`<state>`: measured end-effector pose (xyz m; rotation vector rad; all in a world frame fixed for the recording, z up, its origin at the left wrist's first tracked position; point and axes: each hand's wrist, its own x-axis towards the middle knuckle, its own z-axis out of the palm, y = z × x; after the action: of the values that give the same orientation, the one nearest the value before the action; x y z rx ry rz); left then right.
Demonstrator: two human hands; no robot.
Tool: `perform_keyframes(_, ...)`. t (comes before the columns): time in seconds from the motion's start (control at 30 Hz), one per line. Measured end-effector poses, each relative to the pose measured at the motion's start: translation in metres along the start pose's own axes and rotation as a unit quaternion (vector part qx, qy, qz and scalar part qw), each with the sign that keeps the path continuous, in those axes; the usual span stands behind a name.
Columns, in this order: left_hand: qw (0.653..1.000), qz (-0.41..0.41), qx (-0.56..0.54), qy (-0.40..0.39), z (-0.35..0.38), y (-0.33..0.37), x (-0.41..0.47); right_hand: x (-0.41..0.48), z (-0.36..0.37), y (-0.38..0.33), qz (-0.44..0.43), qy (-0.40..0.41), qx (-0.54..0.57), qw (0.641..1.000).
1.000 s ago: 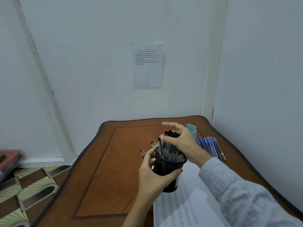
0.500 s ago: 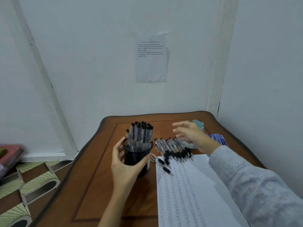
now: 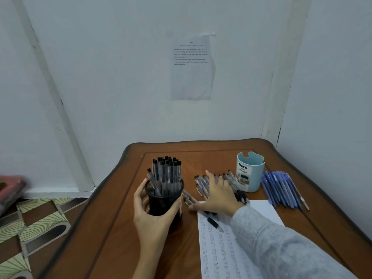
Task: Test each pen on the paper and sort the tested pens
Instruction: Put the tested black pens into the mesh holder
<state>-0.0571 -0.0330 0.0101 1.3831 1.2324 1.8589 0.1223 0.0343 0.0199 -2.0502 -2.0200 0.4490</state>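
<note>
A black mesh pen cup (image 3: 164, 200) full of several black-capped pens (image 3: 166, 172) stands on the brown wooden table (image 3: 112, 228). My left hand (image 3: 150, 214) grips the cup from the front and left. My right hand (image 3: 218, 193) lies flat with spread fingers on a row of several black pens (image 3: 201, 186) laid on the table. One black pen (image 3: 214, 223) lies on the top of the lined paper (image 3: 225, 250), which bears rows of scribbles.
A light blue desk organizer cup (image 3: 250, 174) stands to the right of the black pens. Several blue pens (image 3: 281, 189) lie side by side further right. White walls close the back and right. A patterned floor lies to the left.
My left hand moved the pen cup left and set it on the table. My right hand left the cup and came down flat on the loose black pens. The camera view shifted.
</note>
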Motion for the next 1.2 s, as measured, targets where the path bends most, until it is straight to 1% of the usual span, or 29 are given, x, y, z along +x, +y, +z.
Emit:
perform_keyframes(0.1, 1.000, 0.006, 0.004, -0.002, 0.000, -0.003, 0.001, 0.010, 0.009, -0.010, 0.012, 0.052, -0.039, 0.998)
perform_keyframes(0.2, 1.000, 0.003, 0.010, -0.010, 0.001, -0.004, 0.002, 0.017, 0.012, -0.015, 0.031, 0.071, -0.057, 0.995)
perform_keyframes(0.33, 1.000, 0.007, 0.016, -0.015, 0.001, -0.005, 0.000, 0.023, 0.010, -0.010, 0.052, 0.096, -0.012, 0.994)
perform_keyframes(0.43, 1.000, 0.005, 0.019, -0.012, 0.001, -0.005, 0.001, 0.023, 0.011, -0.009, 0.049, 0.094, -0.022, 0.994)
perform_keyframes(0.57, 1.000, -0.001, 0.017, -0.018, 0.002, -0.006, 0.001, 0.026, 0.010, -0.005, 0.050, 0.097, 0.059, 0.992)
perform_keyframes(0.7, 1.000, 0.001, 0.021, -0.021, 0.004, -0.008, 0.000, 0.027, 0.002, 0.002, 0.034, 0.086, 0.102, 0.991)
perform_keyframes(0.8, 1.000, -0.001, 0.022, -0.022, 0.004, -0.009, -0.001, 0.023, -0.003, 0.007, 0.027, 0.084, 0.069, 0.994)
perform_keyframes(0.9, 0.999, -0.004, 0.026, -0.024, 0.004, -0.009, -0.002, 0.017, -0.009, 0.010, 0.020, 0.104, 0.051, 0.993)
perform_keyframes(1.07, 0.999, -0.002, 0.032, -0.032, 0.005, -0.006, -0.006, 0.005, -0.027, 0.013, 0.019, 0.144, 0.115, 0.983)
perform_keyframes(1.13, 0.999, -0.002, 0.029, -0.040, 0.006, -0.001, -0.009, -0.002, -0.040, 0.012, 0.007, 0.156, 0.166, 0.974)
perform_keyframes(1.2, 0.999, -0.007, 0.023, -0.047, 0.009, 0.005, -0.014, -0.015, -0.060, 0.008, -0.024, 0.162, 0.224, 0.961)
